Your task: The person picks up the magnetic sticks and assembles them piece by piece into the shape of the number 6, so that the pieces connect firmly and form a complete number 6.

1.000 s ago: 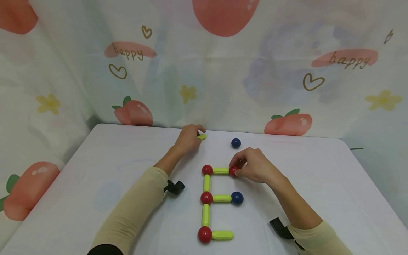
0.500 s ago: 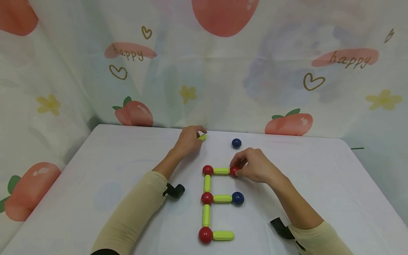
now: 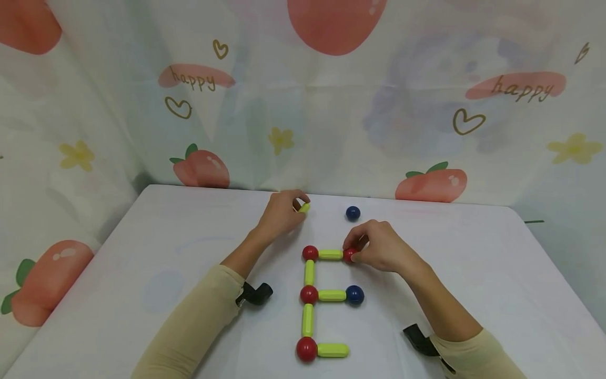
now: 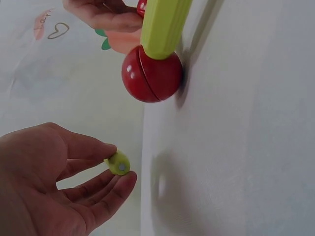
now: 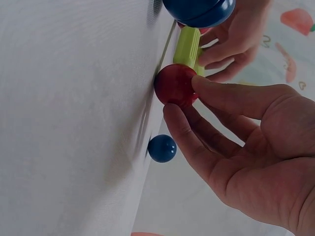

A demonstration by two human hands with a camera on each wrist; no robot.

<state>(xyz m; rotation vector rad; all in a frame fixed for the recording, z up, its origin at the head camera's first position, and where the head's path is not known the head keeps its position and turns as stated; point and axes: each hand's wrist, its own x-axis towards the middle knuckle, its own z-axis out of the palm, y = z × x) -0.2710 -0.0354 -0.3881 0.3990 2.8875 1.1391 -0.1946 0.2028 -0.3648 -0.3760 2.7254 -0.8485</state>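
Near the table's back edge, my left hand (image 3: pixel 283 213) pinches a lime-green rod (image 3: pixel 304 208) between thumb and fingers. In the left wrist view, the rod's end (image 4: pixel 121 167) shows a small grey disc. My right hand (image 3: pixel 381 247) pinches a red ball (image 5: pixel 173 84) at the right end of the top rod (image 3: pixel 330 255). That rod joins a red corner ball (image 3: pixel 310 253). Below it, rods and red balls form an upright line, with a middle red ball (image 3: pixel 309 294) and a bottom red ball (image 3: pixel 306 349). The middle branch rod (image 3: pixel 332 296) ends in a blue ball (image 3: pixel 354 295).
A loose blue ball (image 3: pixel 352 213) lies behind my right hand. The bottom rod (image 3: pixel 333 350) points right from the bottom red ball, with no ball at its right end. A patterned curtain (image 3: pixel 331 131) hangs behind the white table (image 3: pixel 189 226).
My left hand has shifted slightly forward and right, and the rod in it has turned to a steeper slant. The right hand stays on the red ball.
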